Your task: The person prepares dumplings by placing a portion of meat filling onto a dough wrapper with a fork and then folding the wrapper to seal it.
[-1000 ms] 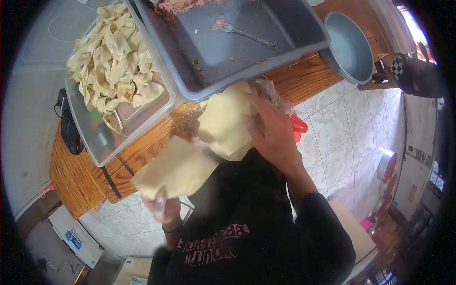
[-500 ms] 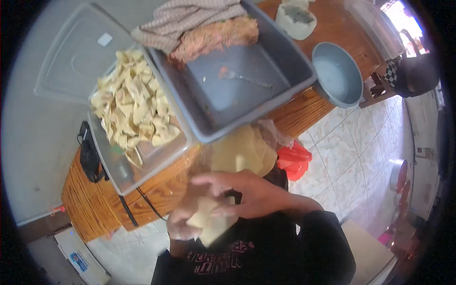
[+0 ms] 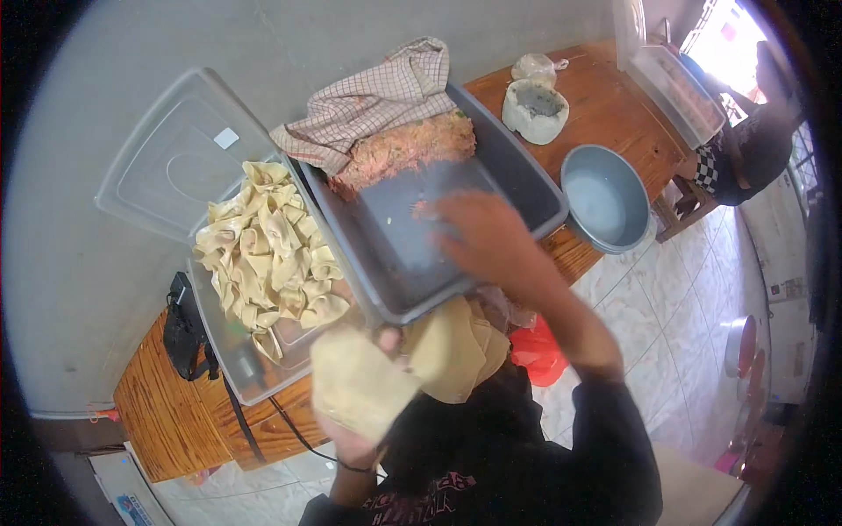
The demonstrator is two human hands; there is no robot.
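On my left hand (image 3: 353,445) rests a pale square wonton wrapper (image 3: 361,381), its edge held by the fingers; the wrapper hides most of the palm. My right hand (image 3: 491,232), blurred by motion, hangs over the bare part of a grey tub (image 3: 403,285), where a fork lay. A small bit of meat shows by its fingertips; the fork is hidden or too blurred to make out. A mass of minced meat filling (image 3: 408,151) fills the tub's far side. A stack of wrappers (image 3: 452,351) lies close in front of me, beside my left hand.
Folded wontons (image 3: 272,245) heap in a clear plastic box (image 3: 263,386), its lid (image 3: 175,167) leaning on the wall. A checked cloth (image 3: 377,101) partly covers the filling. Right stand a grey-blue bowl (image 3: 605,197) and white bag (image 3: 535,112). Another person (image 3: 759,149) sits far right.
My hands have parted: the right went from the wrapper up into the tub, while the left keeps the wrapper, now spread flat. The view has shifted, so the table things appear lower.
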